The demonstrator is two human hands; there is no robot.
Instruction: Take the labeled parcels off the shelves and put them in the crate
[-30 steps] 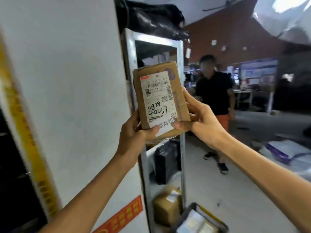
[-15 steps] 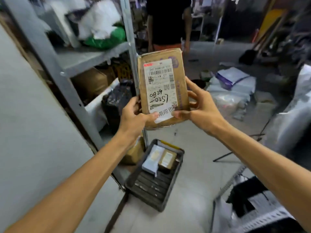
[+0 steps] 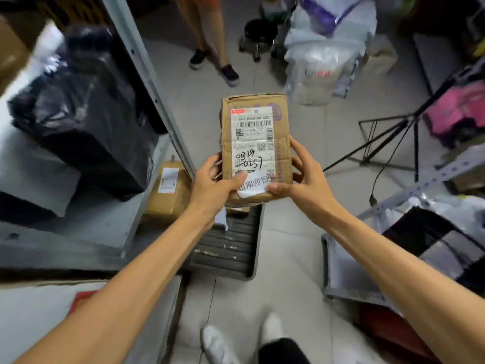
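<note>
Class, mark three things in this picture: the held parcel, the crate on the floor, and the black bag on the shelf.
held parcel (image 3: 256,143), head view, on its white label.
crate (image 3: 225,252), head view, on its bare slatted bottom.
black bag (image 3: 86,122), head view, on its glossy front.

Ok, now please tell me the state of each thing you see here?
Parcel: held in the air, label up, dented.
Left hand: grips the parcel's lower left edge.
Right hand: grips its lower right edge.
Crate: on the floor under the parcel, far end hidden.
Box: shut, label up, beside the post.
Bag: full, lying left of the post.
</note>
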